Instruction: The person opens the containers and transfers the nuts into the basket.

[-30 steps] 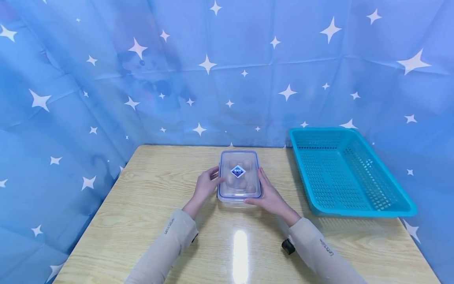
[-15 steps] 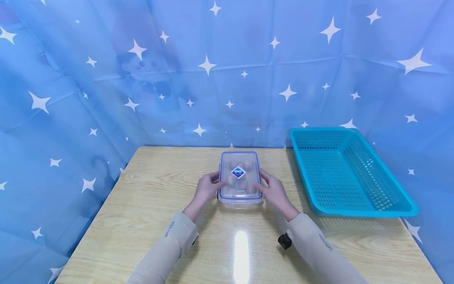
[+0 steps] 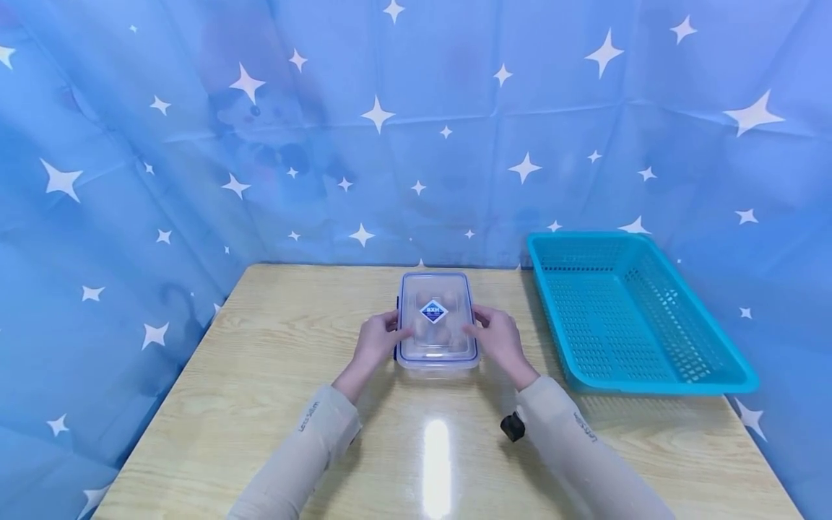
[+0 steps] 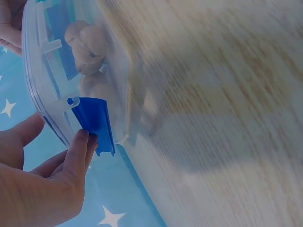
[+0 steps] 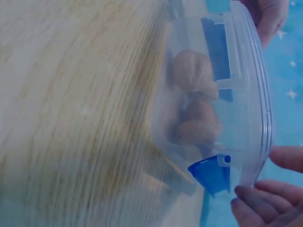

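Note:
A clear plastic food container with a blue-rimmed lid stands on the wooden table, several round brownish things inside. My left hand is at its left side. The left thumb lies at the lid's edge while the fingertips touch a blue side latch, which hangs down from its hinge. On the right side my right hand has its thumb at the top of the lid and its fingers at the lid's edge. Close to those fingers a second blue latch angles out from the wall.
A turquoise perforated basket stands on the right of the table. Behind and at the left hangs a blue curtain with white stars. A black device is worn at the right wrist.
My right hand has shifted from the container's near right corner farther along its right side, the thumb moving onto the lid. The left hand and container have hardly moved.

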Demonstrator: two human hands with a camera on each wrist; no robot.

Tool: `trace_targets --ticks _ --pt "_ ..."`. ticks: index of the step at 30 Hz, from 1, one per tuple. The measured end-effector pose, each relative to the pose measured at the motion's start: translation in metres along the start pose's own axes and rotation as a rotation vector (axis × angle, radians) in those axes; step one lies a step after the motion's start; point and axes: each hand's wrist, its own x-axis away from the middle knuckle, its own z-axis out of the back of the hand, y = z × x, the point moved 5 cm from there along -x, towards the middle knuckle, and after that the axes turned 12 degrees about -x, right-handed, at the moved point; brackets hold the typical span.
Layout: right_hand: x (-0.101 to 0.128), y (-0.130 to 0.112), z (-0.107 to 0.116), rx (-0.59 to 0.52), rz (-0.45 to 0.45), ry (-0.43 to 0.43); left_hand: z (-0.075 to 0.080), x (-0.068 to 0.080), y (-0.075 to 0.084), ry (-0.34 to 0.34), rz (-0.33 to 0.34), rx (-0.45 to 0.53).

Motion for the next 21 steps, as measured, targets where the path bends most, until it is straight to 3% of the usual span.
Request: trace_targets --ticks 11,21 --pt "0.001 -0.012 0.011 -0.029 0.03 0.057 0.008 0.001 0.012 0.033 -0.025 -0.07" --pt "0.009 -0.023 0.025 -0.087 0.095 0.11 0.02 0.009 0.023 0.114 -0.081 -0.092"
